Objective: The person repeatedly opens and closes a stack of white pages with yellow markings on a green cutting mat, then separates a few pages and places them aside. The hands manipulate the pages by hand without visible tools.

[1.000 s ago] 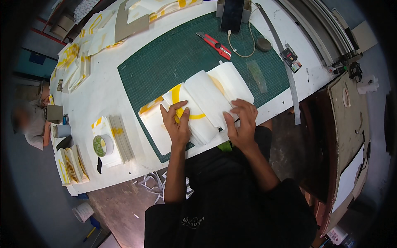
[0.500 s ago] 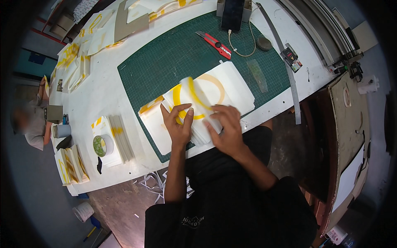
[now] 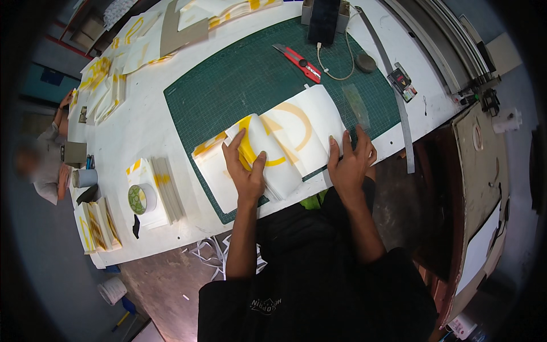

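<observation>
My left hand (image 3: 246, 171) rests on a folded white sheet with yellow curved print (image 3: 277, 149), thumb and fingers spread apart. Under and left of it lie more white sheets (image 3: 219, 174) with yellow print at the top edge. To the right is a white sheet stack (image 3: 322, 117) bearing a pale orange ring print. My right hand (image 3: 350, 162) is at that stack's right edge, its fingers apart and the fingertips by the paper's border. All of this paper lies on a green cutting mat (image 3: 228, 80).
A red utility knife (image 3: 302, 62), a phone (image 3: 321, 23) on a cable, a round dark object (image 3: 365, 62) and a steel ruler (image 3: 406, 128) lie beyond. A tape roll (image 3: 149, 198) sits on a paper stack at left. Another person (image 3: 51, 162) is at far left.
My right hand has moved right, from the folded sheet to the right edge of the stack. The sheet that was lifted and blurred now lies folded under my left hand, which stays in place.
</observation>
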Demonstrator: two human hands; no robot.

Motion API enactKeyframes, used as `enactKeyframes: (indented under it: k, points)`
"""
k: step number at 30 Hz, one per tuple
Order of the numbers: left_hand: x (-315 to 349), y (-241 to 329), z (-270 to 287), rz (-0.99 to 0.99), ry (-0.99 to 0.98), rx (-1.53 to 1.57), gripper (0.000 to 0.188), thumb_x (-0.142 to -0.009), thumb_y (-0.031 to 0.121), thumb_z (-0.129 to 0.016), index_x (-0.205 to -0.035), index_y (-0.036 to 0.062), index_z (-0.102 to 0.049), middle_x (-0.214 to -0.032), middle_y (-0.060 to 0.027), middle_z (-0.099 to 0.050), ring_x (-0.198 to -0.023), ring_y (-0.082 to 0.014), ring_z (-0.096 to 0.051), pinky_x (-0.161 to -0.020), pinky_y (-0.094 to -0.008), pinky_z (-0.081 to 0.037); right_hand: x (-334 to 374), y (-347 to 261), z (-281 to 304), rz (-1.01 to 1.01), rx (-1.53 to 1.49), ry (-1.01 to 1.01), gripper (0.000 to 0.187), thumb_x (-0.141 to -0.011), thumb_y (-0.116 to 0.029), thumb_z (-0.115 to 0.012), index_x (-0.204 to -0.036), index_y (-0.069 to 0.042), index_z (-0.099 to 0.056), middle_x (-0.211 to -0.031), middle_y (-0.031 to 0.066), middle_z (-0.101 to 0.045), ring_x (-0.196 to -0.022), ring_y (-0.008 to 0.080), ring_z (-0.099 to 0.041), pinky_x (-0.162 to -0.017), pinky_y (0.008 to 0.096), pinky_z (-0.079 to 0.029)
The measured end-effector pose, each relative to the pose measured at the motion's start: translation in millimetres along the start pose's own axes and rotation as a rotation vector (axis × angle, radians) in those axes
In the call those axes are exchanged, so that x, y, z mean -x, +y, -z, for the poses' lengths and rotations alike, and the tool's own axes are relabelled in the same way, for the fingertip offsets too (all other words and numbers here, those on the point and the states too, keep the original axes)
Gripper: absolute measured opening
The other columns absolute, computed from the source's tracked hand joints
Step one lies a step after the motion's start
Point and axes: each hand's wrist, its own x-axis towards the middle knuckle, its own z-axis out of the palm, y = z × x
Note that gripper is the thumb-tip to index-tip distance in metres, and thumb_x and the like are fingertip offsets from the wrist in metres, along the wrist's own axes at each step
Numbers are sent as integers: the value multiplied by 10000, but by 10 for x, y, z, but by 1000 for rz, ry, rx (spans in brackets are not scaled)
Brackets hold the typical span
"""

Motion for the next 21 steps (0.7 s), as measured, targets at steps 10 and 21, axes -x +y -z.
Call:
enactKeyframes:
  k: [10, 21]
  points:
    - [-22, -137, 75, -181, -47, -261, 355, -799, 79, -720, -1145, 20, -666, -1137, -211, -511, -1096, -369, -551, -1038, -454, -421, 65, -256, 177, 259, -585, 43, 265, -898, -251, -740, -1032, -22, -737, -1416, 255, -533, -1341, 427, -466, -1111, 530, -294]
    - [40, -225, 53, -147, -7, -194, 302, -820, 160, -706, -1089, 23, -716, -1272, -219, -533, -1222, -380, -529, -1158, -489, -335, 90, -561, 317, 164, -600, -114, 378, -825, -323, -836, -1022, -18, -730, -1321, 209, -573, -1299, 370, -483, -1059, 544, -288]
